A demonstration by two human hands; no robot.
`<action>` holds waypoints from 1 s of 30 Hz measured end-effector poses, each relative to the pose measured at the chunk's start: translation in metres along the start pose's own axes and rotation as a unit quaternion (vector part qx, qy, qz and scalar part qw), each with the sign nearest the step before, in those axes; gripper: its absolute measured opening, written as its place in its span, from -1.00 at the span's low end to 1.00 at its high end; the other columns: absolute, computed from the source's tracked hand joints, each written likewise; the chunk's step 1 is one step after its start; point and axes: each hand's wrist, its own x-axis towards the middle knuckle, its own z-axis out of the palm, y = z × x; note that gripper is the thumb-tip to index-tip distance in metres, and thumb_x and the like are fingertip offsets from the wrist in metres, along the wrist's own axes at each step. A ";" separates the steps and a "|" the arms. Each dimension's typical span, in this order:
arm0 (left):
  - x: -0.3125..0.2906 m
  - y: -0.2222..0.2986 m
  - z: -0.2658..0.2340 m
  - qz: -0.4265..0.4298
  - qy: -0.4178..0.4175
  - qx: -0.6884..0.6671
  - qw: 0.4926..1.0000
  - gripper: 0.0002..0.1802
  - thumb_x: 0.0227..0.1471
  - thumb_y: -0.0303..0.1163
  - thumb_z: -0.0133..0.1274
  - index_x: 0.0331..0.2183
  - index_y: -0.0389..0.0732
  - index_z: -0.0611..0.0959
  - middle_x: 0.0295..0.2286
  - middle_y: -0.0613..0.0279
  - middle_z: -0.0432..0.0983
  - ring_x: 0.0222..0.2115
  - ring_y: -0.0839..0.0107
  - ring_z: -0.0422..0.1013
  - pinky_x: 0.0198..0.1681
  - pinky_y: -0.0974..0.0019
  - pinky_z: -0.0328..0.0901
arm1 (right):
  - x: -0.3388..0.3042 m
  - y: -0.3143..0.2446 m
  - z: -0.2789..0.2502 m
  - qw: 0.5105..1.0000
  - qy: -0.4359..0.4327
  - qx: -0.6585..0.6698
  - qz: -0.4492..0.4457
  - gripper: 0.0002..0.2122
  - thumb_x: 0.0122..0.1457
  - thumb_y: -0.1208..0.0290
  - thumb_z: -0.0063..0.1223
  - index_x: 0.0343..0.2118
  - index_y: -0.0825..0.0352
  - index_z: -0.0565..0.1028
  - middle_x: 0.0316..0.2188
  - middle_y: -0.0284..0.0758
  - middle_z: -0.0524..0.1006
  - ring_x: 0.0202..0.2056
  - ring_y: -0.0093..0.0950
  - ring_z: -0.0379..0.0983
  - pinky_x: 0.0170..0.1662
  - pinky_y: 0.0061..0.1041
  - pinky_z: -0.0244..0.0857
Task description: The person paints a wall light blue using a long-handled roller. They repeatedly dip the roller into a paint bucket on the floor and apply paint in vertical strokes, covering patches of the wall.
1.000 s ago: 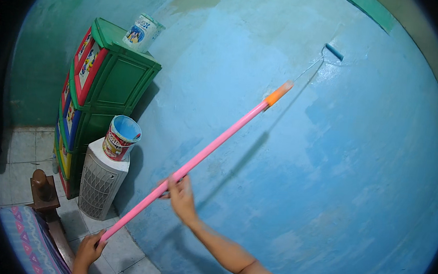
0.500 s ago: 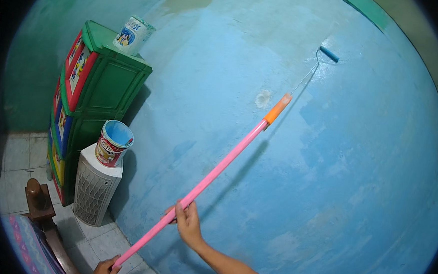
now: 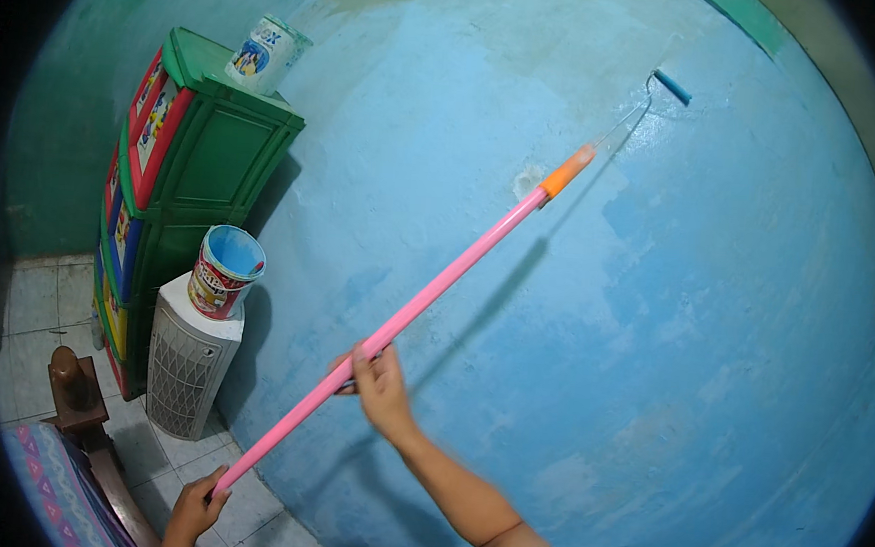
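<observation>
Blue-painted wall (image 3: 572, 362) fills most of the view: rough plaster, patchy, with glossy wet paint high up and duller, uneven patches lower down; a bare buff strip remains along the top edge. Green plastic drawer cabinet (image 3: 214, 160) with red and yellow fronts stands against the wall's left end, a closed paint can (image 3: 264, 54) on top. White ribbed plastic unit (image 3: 189, 364) sits in front of it, carrying an open paint bucket (image 3: 222, 272), blue inside. Floor is pale tile (image 3: 35, 299).

Long pink pole (image 3: 436, 299), smooth and straight, orange collar at its upper end, runs diagonally up to a thin wire frame and a small blue roller (image 3: 672, 86), which is up against the wall near the top right. Right hand (image 3: 383, 385) is wrapped closed around the pole at mid-length; left hand (image 3: 198, 505) is closed on the pole's lower end.

Judgement: even coverage here calls for steady pressure from the lower hand, the upper hand guiding, and overlapping straight passes, since the rough plaster will show thin spots.
</observation>
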 end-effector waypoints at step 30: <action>-0.162 -0.121 -0.063 -0.152 -0.177 0.037 0.972 -0.55 0.25 -0.14 -0.09 -0.04 -0.31 0.57 -0.19 -0.13 0.55 -0.12 0.09 0.46 -0.04 0.17 0.32 | -0.151 0.137 0.106 0.953 -0.139 0.163 0.213 -0.76 0.38 0.35 -0.20 -0.03 0.38 0.17 -0.04 -0.13 0.44 -0.04 -0.40 0.45 -0.07 -0.41 0.48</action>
